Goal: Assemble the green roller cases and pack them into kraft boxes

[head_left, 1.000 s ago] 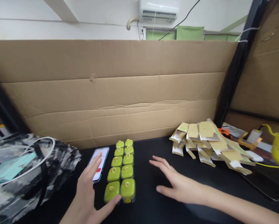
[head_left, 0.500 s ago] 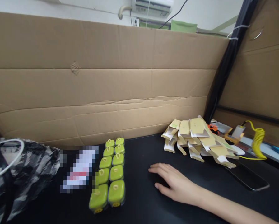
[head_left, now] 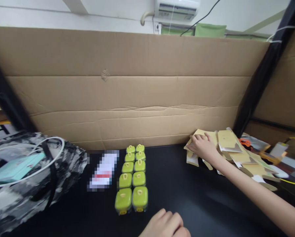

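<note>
My right hand (head_left: 203, 146) is at the left end of a heap of small pale-yellow cardboard boxes (head_left: 228, 141), some of which look flattened or open-ended. Its fingers are bent over the leftmost cardboard box (head_left: 192, 158), closed on it as far as I can see; the fingertips are partly hidden. At the bottom edge, my left hand (head_left: 165, 226) shows curled fingers, with nothing visible in them. Just beyond it stand two rows of small clear containers with green lids (head_left: 138, 178) and yellow loops on top.
A black table (head_left: 167, 184) carries everything. A pixelated flat item (head_left: 103, 171) lies left of the containers. Further left is a grey-and-black patterned bag (head_left: 70, 164) with a white cable and a teal box (head_left: 19, 168). A cardboard wall (head_left: 147, 92) closes the back.
My right hand has moved from the bare table up and away to the box heap. My left hand has come into view at the bottom. The camera view has turned left.
</note>
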Available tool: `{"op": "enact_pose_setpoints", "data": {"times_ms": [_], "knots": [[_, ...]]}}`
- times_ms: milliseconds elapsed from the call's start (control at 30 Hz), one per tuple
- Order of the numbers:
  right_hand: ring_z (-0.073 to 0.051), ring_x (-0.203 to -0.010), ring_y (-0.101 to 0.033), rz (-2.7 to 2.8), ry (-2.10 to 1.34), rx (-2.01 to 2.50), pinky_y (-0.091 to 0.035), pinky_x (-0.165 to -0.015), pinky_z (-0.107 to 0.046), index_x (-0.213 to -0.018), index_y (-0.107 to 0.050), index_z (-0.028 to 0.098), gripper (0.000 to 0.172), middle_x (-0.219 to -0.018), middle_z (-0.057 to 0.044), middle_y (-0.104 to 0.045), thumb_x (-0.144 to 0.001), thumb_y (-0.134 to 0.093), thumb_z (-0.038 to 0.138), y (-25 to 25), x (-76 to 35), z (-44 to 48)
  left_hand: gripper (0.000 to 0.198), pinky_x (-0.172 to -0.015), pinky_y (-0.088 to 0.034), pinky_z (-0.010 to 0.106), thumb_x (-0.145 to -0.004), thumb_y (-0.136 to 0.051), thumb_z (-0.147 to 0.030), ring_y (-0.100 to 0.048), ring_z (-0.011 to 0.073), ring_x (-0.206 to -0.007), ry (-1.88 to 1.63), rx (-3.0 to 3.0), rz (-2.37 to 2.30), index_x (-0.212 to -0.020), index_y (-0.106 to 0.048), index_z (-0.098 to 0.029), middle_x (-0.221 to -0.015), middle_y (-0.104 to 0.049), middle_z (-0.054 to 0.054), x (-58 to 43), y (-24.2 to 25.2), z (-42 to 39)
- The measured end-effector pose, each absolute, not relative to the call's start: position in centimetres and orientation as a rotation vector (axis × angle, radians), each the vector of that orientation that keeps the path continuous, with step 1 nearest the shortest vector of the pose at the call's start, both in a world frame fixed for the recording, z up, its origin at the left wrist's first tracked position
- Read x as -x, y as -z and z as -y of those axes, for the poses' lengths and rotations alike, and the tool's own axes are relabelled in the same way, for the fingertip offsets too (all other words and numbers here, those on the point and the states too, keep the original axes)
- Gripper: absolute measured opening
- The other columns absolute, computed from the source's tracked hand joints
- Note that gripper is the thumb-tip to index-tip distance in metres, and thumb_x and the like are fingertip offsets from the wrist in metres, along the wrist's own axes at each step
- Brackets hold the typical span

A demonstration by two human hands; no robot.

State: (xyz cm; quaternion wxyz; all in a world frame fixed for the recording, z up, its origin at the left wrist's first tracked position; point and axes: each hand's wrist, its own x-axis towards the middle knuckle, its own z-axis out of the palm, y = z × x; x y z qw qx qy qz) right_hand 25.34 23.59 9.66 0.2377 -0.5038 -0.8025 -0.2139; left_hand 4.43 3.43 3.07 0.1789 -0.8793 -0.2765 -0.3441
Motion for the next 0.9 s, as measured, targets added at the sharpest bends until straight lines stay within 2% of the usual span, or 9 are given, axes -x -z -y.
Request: {"op": "enact_pose_setpoints", "data": {"times_ms": [133,200,300,367,467,567,633,767,900], "knots": [[-0.029,-0.112,-0.055,2.367,0.556,1.186,-0.037,-0.099,-0.053,-0.108,-0.062,0.013,0.024,-0.113,-0.012,-0.063,-0.086,-0.061,0.023,-9.2,-24.9,-21.1,0.032,-0.051,-0.04,0.021,-0.1,-0.031,-0.026,-0.053,0.0101,-0.052,0.972,2.483,0.835,-0.079,-0.055,-0.023,-0.068,-0.063,-0.005,-4.1,-2.2,-3.5],[-0.029,-0.11,-0.057,2.475,0.484,1.061,-0.04,-0.097,-0.049,-0.105,-0.064,0.014,0.022,-0.109,-0.012,-0.066,-0.085,-0.059,0.02,-8.9,-24.6,-19.2,0.028,-0.054,-0.044,0.021,-0.099,-0.032,-0.024,-0.057,0.0107,-0.056,0.964,2.495,0.898,-0.086,-0.057,-0.022,-0.074,-0.065,-0.004,-4.0,-2.0,-3.5],[-0.023,-0.103,-0.061,2.594,0.322,0.911,-0.049,-0.089,-0.038,-0.107,-0.062,0.02,0.021,-0.11,-0.008,-0.066,-0.087,-0.055,0.021,-8.3,-24.1,-16.0,0.023,-0.066,-0.051,0.022,-0.098,-0.035,-0.026,-0.065,0.014,-0.072,0.94,2.529,0.996,-0.102,-0.056,-0.019,-0.088,-0.069,0.002,-3.6,-1.7,-3.6],[-0.02,-0.108,-0.06,2.634,0.225,0.843,-0.049,-0.09,-0.034,-0.109,-0.06,0.024,0.023,-0.114,-0.006,-0.064,-0.088,-0.054,0.021,-8.1,-23.9,-14.1,0.031,-0.08,-0.053,0.026,-0.095,-0.041,-0.037,-0.066,0.0189,-0.091,0.904,2.583,1.059,-0.117,-0.051,-0.017,-0.104,-0.069,0.009,-3.2,-1.3,-3.6],[-0.019,-0.113,-0.057,2.662,-0.037,0.727,-0.047,-0.094,-0.034,-0.113,-0.057,0.025,0.025,-0.115,-0.006,-0.064,-0.088,-0.053,0.021,-8.5,-23.9,-11.9,0.059,-0.098,-0.047,0.038,-0.089,-0.051,-0.046,-0.051,0.0289,-0.123,0.914,2.613,1.241,-0.136,-0.034,-0.015,-0.131,-0.055,0.019,-2.9,-0.4,-3.3],[-0.018,-0.112,-0.057,2.56,-0.46,0.625,-0.048,-0.093,-0.032,-0.116,-0.055,0.022,0.028,-0.117,-0.009,-0.062,-0.089,-0.049,0.017,-9.5,-24.4,-10.9,0.075,-0.103,-0.041,0.051,-0.083,-0.058,-0.029,-0.026,0.0363,-0.139,1.019,2.58,1.339,-0.144,-0.017,-0.014,-0.148,-0.032,0.024,-3.1,0.0,-2.8],[-0.018,-0.111,-0.057,2.537,-0.565,0.616,-0.048,-0.093,-0.03,-0.115,-0.056,0.022,0.028,-0.118,-0.009,-0.06,-0.088,-0.049,0.015,-10.2,-24.9,-10.7,0.086,-0.101,-0.041,0.056,-0.077,-0.061,-0.022,-0.02,0.0398,-0.14,1.002,2.626,1.316,-0.146,-0.009,-0.013,-0.151,-0.023,0.026,-3.3,-0.5,-2.7],[-0.019,-0.11,-0.056,2.75,-0.559,0.575,-0.049,-0.091,-0.03,-0.117,-0.055,0.025,0.038,-0.119,-0.006,-0.058,-0.081,-0.063,0.018,-11.0,-25.8,-10.4,0.092,-0.093,-0.047,0.06,-0.075,-0.063,-0.014,-0.026,0.0462,-0.136,0.694,2.755,1.37,-0.147,-0.007,-0.017,-0.15,-0.026,0.026,-3.4,-2.3,-2.6],[-0.024,-0.116,-0.052,2.873,-0.545,0.51,-0.048,-0.096,-0.034,-0.127,-0.048,0.02,0.07,-0.126,-0.01,-0.054,-0.065,-0.08,0.031,-10.6,-25.8,-9.7,0.074,-0.097,-0.046,0.057,-0.083,-0.05,-0.005,-0.024,0.0404,-0.138,0.715,2.735,1.34,-0.146,-0.013,-0.015,-0.147,-0.036,0.022,-3.4,-2.9,-2.7]]}}
